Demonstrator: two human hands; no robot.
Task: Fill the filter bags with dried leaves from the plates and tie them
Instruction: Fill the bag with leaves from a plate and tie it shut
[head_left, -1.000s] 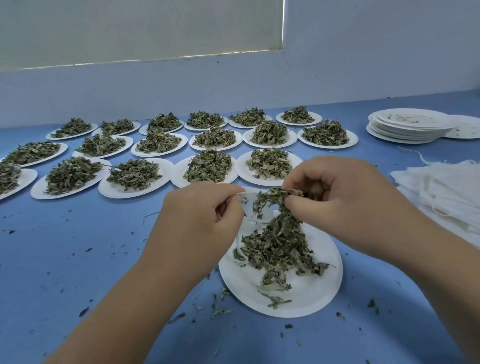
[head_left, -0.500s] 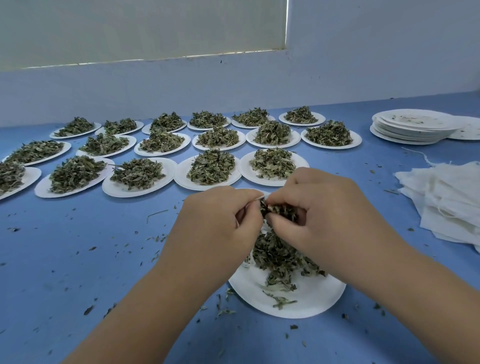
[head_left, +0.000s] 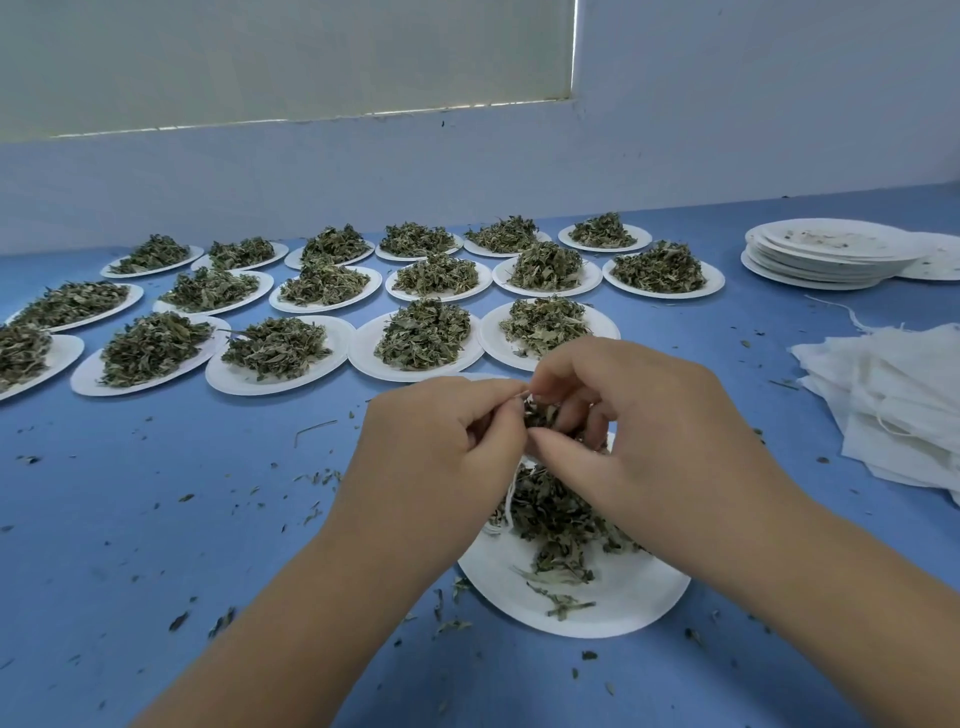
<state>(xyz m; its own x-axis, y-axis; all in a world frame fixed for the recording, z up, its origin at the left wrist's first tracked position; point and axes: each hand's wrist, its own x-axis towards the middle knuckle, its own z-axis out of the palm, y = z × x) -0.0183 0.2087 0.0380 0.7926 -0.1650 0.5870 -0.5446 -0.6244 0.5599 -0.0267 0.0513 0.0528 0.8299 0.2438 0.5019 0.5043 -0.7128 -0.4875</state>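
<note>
A white paper plate lies near the front of the blue table, with dried leaves heaped on its far half. Above that heap my left hand and my right hand meet. The left hand pinches the rim of a white filter bag, of which only a thin strip and string show between the hands. The right hand's fingers are closed on a pinch of leaves at the bag's mouth. Most of the bag is hidden by my hands.
Several paper plates heaped with dried leaves fill the table's far left and middle. A stack of empty plates stands at the far right. A pile of white filter bags lies at the right edge. Leaf crumbs are scattered over the table.
My right hand lifted a pinch of leaves from the plate and brought it against my left hand at the bag's mouth. Both hands now sit closer together.
</note>
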